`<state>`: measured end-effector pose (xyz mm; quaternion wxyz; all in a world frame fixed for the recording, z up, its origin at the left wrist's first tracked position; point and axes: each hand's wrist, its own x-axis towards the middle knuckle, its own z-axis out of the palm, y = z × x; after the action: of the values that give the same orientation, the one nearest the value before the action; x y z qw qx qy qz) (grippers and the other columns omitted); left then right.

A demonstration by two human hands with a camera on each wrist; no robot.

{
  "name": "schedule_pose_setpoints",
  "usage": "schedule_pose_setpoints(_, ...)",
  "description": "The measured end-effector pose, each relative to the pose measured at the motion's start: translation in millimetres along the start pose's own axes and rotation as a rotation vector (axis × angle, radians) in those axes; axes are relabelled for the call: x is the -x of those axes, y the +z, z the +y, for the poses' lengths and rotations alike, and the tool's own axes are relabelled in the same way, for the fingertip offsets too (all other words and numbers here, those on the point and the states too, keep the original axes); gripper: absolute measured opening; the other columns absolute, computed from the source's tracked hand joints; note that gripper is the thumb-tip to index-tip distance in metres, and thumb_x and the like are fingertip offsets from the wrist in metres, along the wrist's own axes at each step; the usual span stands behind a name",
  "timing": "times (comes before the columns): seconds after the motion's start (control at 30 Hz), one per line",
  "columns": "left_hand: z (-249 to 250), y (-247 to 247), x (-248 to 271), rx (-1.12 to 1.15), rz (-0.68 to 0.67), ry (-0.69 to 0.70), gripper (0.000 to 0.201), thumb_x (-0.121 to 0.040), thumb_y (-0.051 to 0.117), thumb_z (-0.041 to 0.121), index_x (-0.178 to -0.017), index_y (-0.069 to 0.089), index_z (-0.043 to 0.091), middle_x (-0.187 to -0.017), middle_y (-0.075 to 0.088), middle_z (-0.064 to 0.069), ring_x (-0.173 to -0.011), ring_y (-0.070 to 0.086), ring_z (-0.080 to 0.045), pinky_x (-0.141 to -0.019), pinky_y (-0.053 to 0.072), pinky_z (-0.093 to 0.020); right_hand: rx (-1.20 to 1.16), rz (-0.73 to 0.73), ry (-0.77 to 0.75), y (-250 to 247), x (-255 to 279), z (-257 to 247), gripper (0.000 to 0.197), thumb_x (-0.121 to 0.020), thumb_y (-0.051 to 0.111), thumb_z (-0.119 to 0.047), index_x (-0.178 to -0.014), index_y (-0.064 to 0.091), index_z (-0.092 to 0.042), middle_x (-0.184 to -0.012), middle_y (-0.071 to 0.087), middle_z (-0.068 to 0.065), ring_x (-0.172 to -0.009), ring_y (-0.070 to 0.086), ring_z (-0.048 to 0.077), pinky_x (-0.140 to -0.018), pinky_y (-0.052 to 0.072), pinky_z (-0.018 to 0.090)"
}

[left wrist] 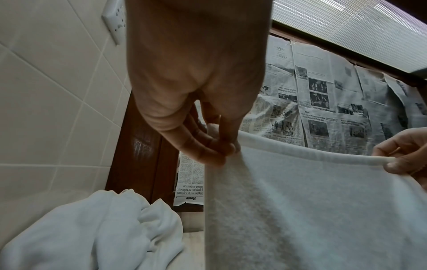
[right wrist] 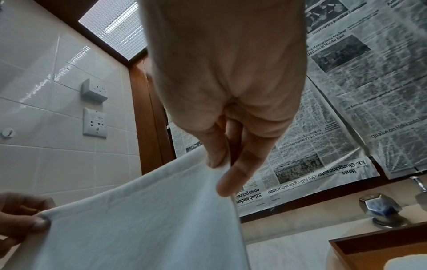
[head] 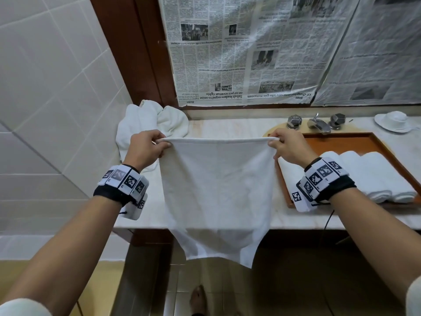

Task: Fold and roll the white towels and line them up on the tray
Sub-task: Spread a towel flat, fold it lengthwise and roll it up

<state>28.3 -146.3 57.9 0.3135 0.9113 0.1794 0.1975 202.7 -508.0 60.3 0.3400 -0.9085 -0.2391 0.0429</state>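
White tiles cover the wall on the left, and newspaper point(head: 250, 53) is stuck over the wall behind the counter point(head: 227, 126). Both arms reach forward, side by side, with the hands held up above the counter. The left hand point(head: 145, 147) pinches the top left corner of a white towel point(head: 216, 190) between thumb and fingers. The right hand point(head: 289, 147) pinches the top right corner the same way. The top edge is pulled straight between the two hands. The towel hangs down flat in front of the counter, and its bottom goes lower than the counter edge. A pile of loose towels point(head: 150, 122) lies on the counter behind the left hand. A brown tray point(head: 376, 142) sits on the counter just right of the right hand, with rolled towels point(head: 369, 174) lined up in it. A tap point(head: 317, 124) stands behind the tray.
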Motion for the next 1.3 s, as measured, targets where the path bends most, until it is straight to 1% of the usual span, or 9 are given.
schedule_pose_setpoints(0.17, -13.3, 8.1, -37.8, 0.021, -0.036, 0.015, 0.013, -0.085, 0.076, 0.024, -0.08, 0.07, 0.014, -0.068, 0.071, -0.008, -0.063, 0.069, -0.024, -0.074, 0.057, -0.034, -0.022, -0.035, 0.081, 6.6, -35.7, -1.4, 0.011, -0.097, 0.055, -0.007, -0.105, 0.064, -0.007, -0.09, 0.064, 0.009, -0.063, 0.072, 0.02, -0.068, 0.06, 0.049)
schedule_pose_setpoints(0.37, -35.8, 14.7, -76.9, 0.041, -0.084, 0.0, 0.016, -0.084, 0.078, 0.025, -0.077, 0.07, 0.013, -0.066, 0.069, -0.006, -0.063, 0.068, -0.024, -0.071, 0.059, -0.042, -0.116, -0.067, 0.25, 20.9, -73.7, -1.9, 0.017, -0.095, 0.063, -0.011, -0.11, 0.061, -0.004, -0.098, 0.068, 0.016, -0.067, 0.074, 0.022, -0.077, 0.059, 0.05)
schedule_pose_setpoints(0.5, -49.2, 25.0, -97.3, 0.044, -0.125, -0.029, 0.011, -0.085, 0.076, 0.022, -0.079, 0.071, 0.015, -0.067, 0.07, -0.006, -0.063, 0.069, -0.021, -0.071, 0.06, -0.041, -0.234, -0.049, 0.321, 31.3, -92.8, 4.2, 0.012, -0.093, 0.065, -0.007, -0.102, 0.063, 0.0, -0.101, 0.067, 0.021, -0.069, 0.072, 0.028, -0.06, 0.061, 0.03)
schedule_pose_setpoints(0.63, -61.2, 45.2, -120.1, 0.023, -0.161, -0.068, 0.009, -0.085, 0.075, 0.022, -0.078, 0.071, 0.018, -0.064, 0.07, -0.002, -0.06, 0.067, -0.013, -0.075, 0.058, -0.033, -0.207, -0.063, 0.321, 46.0, -119.8, 23.9, 0.01, -0.095, 0.063, -0.013, -0.102, 0.064, -0.006, -0.099, 0.067, 0.016, -0.069, 0.073, 0.027, -0.076, 0.061, 0.046)
schedule_pose_setpoints(0.73, -69.9, 68.2, -138.3, 0.008, -0.178, -0.12, 0.009, -0.085, 0.074, 0.022, -0.077, 0.071, 0.019, -0.062, 0.07, 0.0, -0.06, 0.066, -0.012, -0.073, 0.055, -0.029, -0.19, -0.071, 0.325, 59.0, -143.9, 42.2, 0.007, -0.096, 0.062, -0.014, -0.098, 0.064, -0.007, -0.096, 0.066, 0.014, -0.067, 0.073, 0.026, -0.073, 0.061, 0.043)
schedule_pose_setpoints(0.87, -78.3, 99.6, -166.3, -0.014, -0.16, -0.164, 0.011, -0.086, 0.07, 0.02, -0.075, 0.069, 0.018, -0.06, 0.069, 0.001, -0.062, 0.063, -0.006, -0.066, 0.045, -0.014, -0.236, -0.099, 0.36, 75.1, -184.7, 63.2, 0.007, -0.096, 0.061, -0.011, -0.099, 0.064, -0.005, -0.091, 0.062, 0.012, -0.068, 0.072, 0.028, -0.072, 0.061, 0.049)
schedule_pose_setpoints(1.0, -93.8, 137.9, -201.2, -0.045, -0.163, -0.207, 0.016, -0.085, 0.067, 0.02, -0.069, 0.066, 0.021, -0.058, 0.067, 0.005, -0.07, 0.064, -0.014, -0.073, 0.048, -0.029, -0.258, -0.094, 0.412, 94.6, -229.0, 87.3, 0.009, -0.095, 0.061, -0.01, -0.102, 0.063, -0.004, -0.089, 0.059, 0.011, -0.064, 0.07, 0.027, -0.073, 0.06, 0.05)
schedule_pose_setpoints(1.17, -116.5, 188.5, -240.0, -0.074, -0.231, -0.271, 0.014, -0.086, 0.064, 0.012, -0.074, 0.068, 0.016, -0.063, 0.069, 0.001, -0.073, 0.066, -0.019, -0.069, 0.045, -0.018, -0.179, -0.097, 0.504, 128.6, -273.9, 119.4, 0.005, -0.096, 0.058, -0.014, -0.099, 0.062, -0.011, -0.099, 0.064, 0.01, -0.062, 0.072, 0.025, -0.074, 0.061, 0.041)
schedule_pose_setpoints(1.3, -140.6, 222.5, -268.1, -0.146, -0.251, -0.286, 0.012, -0.088, 0.061, 0.017, -0.079, 0.068, 0.02, -0.073, 0.07, -0.002, -0.076, 0.065, -0.024, -0.073, 0.051, -0.034, -0.07, -0.116, 0.504, 148.2, -301.7, 142.3, 0.007, -0.097, 0.057, -0.016, -0.098, 0.062, -0.011, -0.099, 0.064, 0.008, -0.054, 0.07, 0.019, -0.054, 0.053, 0.023)
